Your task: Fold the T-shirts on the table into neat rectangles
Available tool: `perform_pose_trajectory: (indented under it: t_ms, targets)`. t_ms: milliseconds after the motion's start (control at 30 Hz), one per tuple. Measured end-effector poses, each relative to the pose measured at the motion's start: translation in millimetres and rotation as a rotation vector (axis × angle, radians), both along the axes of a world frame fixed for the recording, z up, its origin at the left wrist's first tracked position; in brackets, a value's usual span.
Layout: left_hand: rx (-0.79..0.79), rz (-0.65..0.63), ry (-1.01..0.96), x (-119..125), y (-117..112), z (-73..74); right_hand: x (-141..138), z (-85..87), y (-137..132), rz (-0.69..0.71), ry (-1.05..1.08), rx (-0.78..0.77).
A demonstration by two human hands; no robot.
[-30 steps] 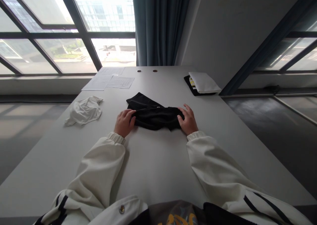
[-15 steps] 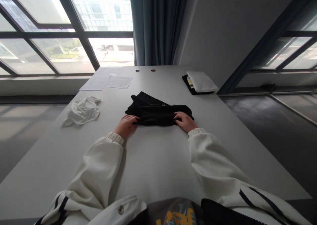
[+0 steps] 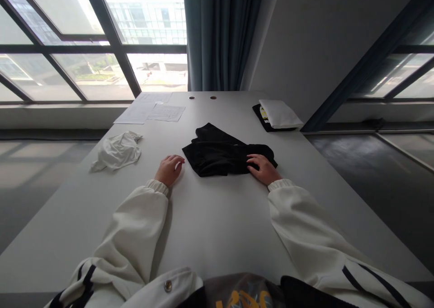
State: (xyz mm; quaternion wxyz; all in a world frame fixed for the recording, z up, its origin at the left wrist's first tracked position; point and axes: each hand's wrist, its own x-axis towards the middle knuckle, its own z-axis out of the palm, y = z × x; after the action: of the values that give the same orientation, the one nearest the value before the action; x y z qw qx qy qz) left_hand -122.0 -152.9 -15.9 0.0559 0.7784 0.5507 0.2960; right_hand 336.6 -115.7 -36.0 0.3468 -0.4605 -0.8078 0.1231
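Since half a second ago, the left hand has let go of the black cloth, whose left end now lies loose in a pointed flap, while the right hand has stayed on the cloth. At far left, a dark-framed window lets in bright light over a building and some greenery, and grey floor shows past the tabletop. Near the tabletop's left edge lies a crumpled white cloth; beyond it, printed papers cover the far left corner. The left hand rests just beside the black cloth, its grip slightly apart and holding nothing. Two round fittings sit close to the far edge, with a blue-grey curtain hanging behind them. The black cloth lies between the left and right edges, a loosely folded heap with one layer slanting out toward the far edge. On its right end rests the right hand, fingers and thumb over the fabric; whether that grip is clamped on it I cannot tell. A grey wall rises behind the far right corner. Near that corner, against the right edge, a white folded item lies on a black item, yellow showing between them. Farther right stands another window, above shadowed floor.
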Motion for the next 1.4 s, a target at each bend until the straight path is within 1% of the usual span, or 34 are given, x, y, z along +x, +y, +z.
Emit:
perform_pose_trajectory:
  t_ms: [67,167,267,367,433,567,667,767,867,933,1000,1033,1133,1167,1200,1267,1400]
  targets:
    - [-0.024,-0.065,0.039,11.8,-1.6,1.2,-2.2,-1.7,0.8,0.003,-0.012,-0.001]
    - [-0.022,-0.111,0.069,22.5,-3.5,1.7,-2.5,-4.3,2.5,0.004,-0.024,-0.020]
    - [-0.022,-0.105,0.060,33.6,-4.3,0.8,-5.8,-5.1,3.5,0.006,-0.029,-0.033]
    - [-0.014,-0.090,0.061,50.1,-3.8,-1.4,-15.3,-4.3,3.6,0.001,-0.032,-0.029]
    - [0.001,-0.051,0.087,62.6,-2.2,-4.6,-25.2,-3.2,3.7,-0.006,-0.032,-0.036]
    - [0.008,0.115,0.119,80.4,4.2,-15.1,-51.4,-1.3,3.9,0.020,-0.027,-0.042]
    - [0.007,0.218,0.110,79.8,9.4,-22.7,-69.6,-1.3,2.7,0.070,-0.022,-0.046]
    - [0.000,0.306,0.102,68.9,11.6,-26.7,-78.1,-1.9,-1.0,0.131,-0.013,-0.054]
    - [0.012,0.365,0.078,58.7,10.1,-24.8,-76.9,-1.5,-5.6,0.184,-0.001,-0.069]
    - [0.037,0.370,0.061,56.7,7.7,-19.2,-74.4,-0.8,-7.7,0.191,0.002,-0.080]
    - [0.070,0.297,0.045,58.4,4.8,-11.1,-72.8,-0.3,-8.7,0.184,-0.002,-0.087]
    - [0.083,0.221,0.040,60.2,3.2,-6.7,-72.5,-0.1,-8.8,0.181,-0.005,-0.088]
    - [0.067,-0.075,0.053,66.2,-1.5,3.7,-72.9,0.2,-8.6,0.181,-0.003,-0.088]
    - [0.043,-0.154,0.070,67.8,-2.8,5.4,-73.1,0.6,-8.8,0.183,0.000,-0.085]
    - [0.018,-0.208,0.092,69.1,-3.7,6.1,-73.4,1.4,-9.3,0.185,0.007,-0.082]
    - [-0.018,-0.234,0.134,70.5,-4.4,5.1,-74.1,4.2,-11.6,0.184,0.029,-0.079]
    - [-0.055,-0.203,0.141,69.7,-2.4,0.7,-76.5,14.1,-20.8,0.147,0.049,-0.122]
